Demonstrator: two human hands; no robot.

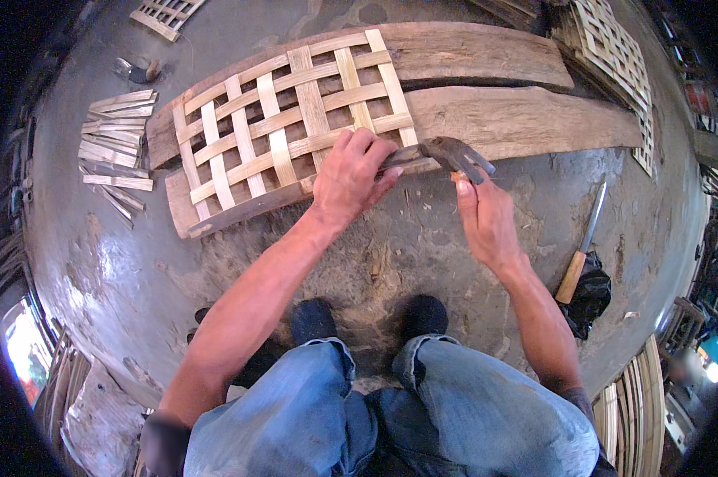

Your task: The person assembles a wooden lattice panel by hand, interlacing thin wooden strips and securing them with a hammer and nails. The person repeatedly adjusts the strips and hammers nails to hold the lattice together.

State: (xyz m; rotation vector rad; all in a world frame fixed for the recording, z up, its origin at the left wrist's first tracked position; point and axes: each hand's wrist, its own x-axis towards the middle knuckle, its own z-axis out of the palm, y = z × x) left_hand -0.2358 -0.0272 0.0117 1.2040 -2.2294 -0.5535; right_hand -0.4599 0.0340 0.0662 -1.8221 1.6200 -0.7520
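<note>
My left hand (351, 179) pressed the woven lattice (295, 119), its length running left-right; my right hand (482, 219) gripped a hammer (454, 155).

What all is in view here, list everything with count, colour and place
woven lattice panel: one, pale tan, on the planks, centre
wooden planks: two, brown, across the floor
hammer: one, dark, at the panel's right edge
knife: one, wooden handle, floor at right
black bag: one, beside the knife handle
cut strips: a pile, pale, floor at left
more lattice panels: stacked, pale, upper right
left hand: pressing on the panel's edge
right hand: gripping the hammer
</note>
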